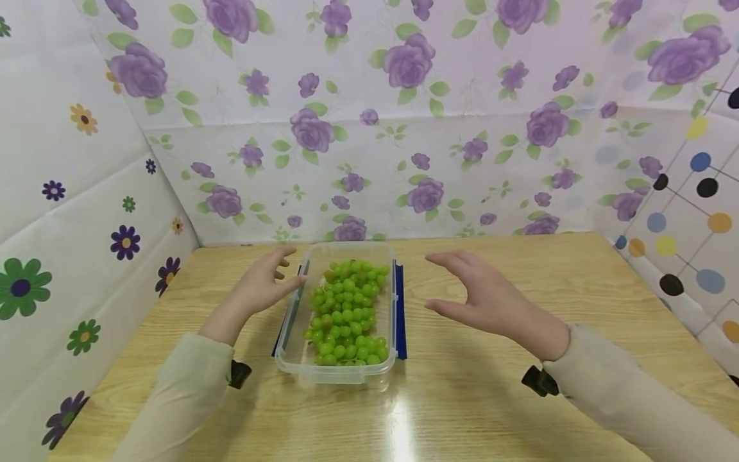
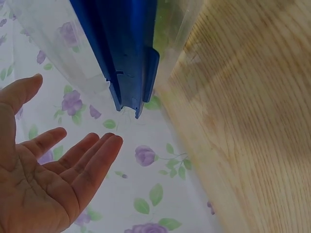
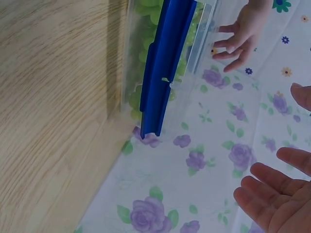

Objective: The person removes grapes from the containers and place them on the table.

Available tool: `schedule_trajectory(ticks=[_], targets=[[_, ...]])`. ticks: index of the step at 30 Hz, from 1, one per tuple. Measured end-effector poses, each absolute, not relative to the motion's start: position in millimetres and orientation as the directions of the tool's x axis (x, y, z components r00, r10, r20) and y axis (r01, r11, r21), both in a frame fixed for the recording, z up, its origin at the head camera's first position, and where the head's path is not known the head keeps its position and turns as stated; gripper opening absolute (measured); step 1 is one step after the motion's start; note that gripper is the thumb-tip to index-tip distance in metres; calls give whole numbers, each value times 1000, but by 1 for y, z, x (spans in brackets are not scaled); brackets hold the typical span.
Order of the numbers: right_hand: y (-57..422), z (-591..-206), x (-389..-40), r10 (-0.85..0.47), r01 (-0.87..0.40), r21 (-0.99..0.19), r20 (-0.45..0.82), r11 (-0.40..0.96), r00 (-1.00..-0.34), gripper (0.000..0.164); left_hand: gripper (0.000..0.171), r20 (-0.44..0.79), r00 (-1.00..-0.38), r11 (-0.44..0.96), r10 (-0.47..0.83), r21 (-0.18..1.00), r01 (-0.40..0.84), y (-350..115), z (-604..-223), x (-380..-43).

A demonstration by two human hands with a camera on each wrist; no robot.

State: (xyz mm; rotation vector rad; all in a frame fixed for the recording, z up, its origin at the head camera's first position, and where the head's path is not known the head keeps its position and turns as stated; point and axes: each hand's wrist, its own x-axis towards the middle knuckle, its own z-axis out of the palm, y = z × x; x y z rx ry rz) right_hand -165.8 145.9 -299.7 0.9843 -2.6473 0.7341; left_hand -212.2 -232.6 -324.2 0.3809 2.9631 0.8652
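A clear plastic food container [image 1: 337, 371] stands on the wooden table with green grapes [image 1: 346, 314] in it. Long blue side latches [image 1: 401, 314] stick outward along its left and right sides. Beside its left edge is my left hand [image 1: 262, 282], fingers relaxed and thumb tip overlapping the rim in the head view. The left wrist view shows that hand [image 2: 58, 179] apart from the blue latch [image 2: 131, 58], palm bare. Off to the right of the container, my right hand [image 1: 485, 292] is held in the air, thumb and fingers spread, holding nothing.
The light wooden table [image 1: 462, 398] reaches to a back wall covered in purple-flowered cloth [image 1: 404, 128]. Patterned cloth also lines the left side [image 1: 69, 212] and the right side [image 1: 687, 237]. Dark wrist straps [image 1: 540, 381] show at both sleeves.
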Motion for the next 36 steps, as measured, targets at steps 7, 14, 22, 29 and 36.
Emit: schedule_trajectory(ticks=[7, 14, 22, 29, 36], targets=[[134, -304, -168, -572, -674, -382, 357, 632, -739, 64, 72, 3, -973, 813, 229, 550, 193, -232, -329, -212], [124, -310, -170, -592, -696, -401, 367, 596, -718, 62, 72, -11, -971, 798, 237, 572, 188, -231, -332, -213], [111, -314, -172, -609, -711, -412, 368, 570, -702, 63, 73, -40, -972, 780, 232, 604, 162, -229, -331, -212], [93, -317, -173, -633, -745, -421, 397, 518, -665, 61, 77, -90, -973, 724, 211, 683, 94, -231, -336, -212], [81, -324, -172, -649, -739, -445, 367, 507, -666, 60, 83, -121, -970, 678, 210, 733, 55, -234, -338, -211]])
